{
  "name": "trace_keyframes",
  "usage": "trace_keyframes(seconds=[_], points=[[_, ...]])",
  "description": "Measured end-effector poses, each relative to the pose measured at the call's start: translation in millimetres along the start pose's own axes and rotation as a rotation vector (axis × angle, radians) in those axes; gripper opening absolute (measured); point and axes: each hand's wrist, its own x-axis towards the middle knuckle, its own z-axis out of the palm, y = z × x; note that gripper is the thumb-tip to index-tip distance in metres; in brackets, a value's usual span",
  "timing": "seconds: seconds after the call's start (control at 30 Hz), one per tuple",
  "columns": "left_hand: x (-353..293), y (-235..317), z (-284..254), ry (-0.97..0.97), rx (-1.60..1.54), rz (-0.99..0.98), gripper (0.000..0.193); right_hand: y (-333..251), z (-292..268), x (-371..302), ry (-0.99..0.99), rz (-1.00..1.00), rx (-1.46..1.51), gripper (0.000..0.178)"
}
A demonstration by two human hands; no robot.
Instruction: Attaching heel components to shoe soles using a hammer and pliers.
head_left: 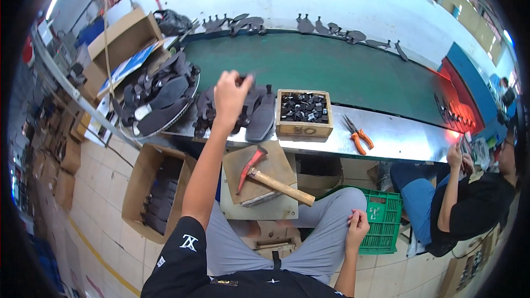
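My left hand (231,98) reaches over a heap of dark sandal soles (260,117) on the bench's metal edge. Its fingers are pinched, and a blurred dark bit shows at their tips. My right hand (358,227) lies by my right thigh with its fingers curled; I cannot make out anything in it. On a worn block (232,174) between my knees rests a hammer (276,184) with a red head and wooden handle. To the right of the heap stands a wooden box (305,129) of small black pieces. Orange-handled pliers (360,139) lie beyond it.
A green conveyor belt (331,66) runs behind, with soles along its far edge. At left are a round tray (182,111) piled with soles and a cardboard box (138,187) holding more. A green crate (381,226) and a seated co-worker (469,209) are at right.
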Motion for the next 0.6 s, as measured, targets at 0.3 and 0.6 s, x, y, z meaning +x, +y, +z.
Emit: trace_keyframes(seconds=[0.3, 0.6], points=[[-59, -26, 38, -0.179, 0.268, 0.208, 0.037, 14, -9, 2, 0.006, 0.046, 0.105, 0.02], [-51, -40, 26, -0.281, 0.222, 0.375, 0.031, 12, -5, 4, 0.017, 0.054, 0.176, 0.02]])
